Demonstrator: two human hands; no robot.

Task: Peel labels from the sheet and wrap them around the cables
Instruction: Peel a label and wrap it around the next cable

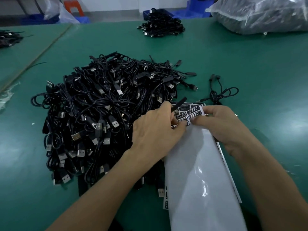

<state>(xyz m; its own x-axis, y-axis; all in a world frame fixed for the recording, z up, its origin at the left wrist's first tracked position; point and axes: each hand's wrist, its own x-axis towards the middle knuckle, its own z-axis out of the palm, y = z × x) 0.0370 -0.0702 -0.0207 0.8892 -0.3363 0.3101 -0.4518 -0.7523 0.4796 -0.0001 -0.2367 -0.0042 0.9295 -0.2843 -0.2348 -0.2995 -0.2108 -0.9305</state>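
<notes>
A large heap of black USB cables (103, 110) lies on the green table (233, 67). In front of it a label sheet (195, 172) is curled back, its white glossy underside up and rows of black labels (194, 112) showing at its far end. My left hand (155, 134) holds a black cable end (179, 103) between its fingers, fingertips down on the labels. My right hand (221, 125) pinches the folded far edge of the sheet, thumb on top.
One loose black cable (220, 94) lies right of the heap. A smaller cable pile (160, 27) sits at the far middle, another (8, 39) at the far left edge. A big plastic bag (263, 14) fills the far right corner. Blue bins stand behind the table.
</notes>
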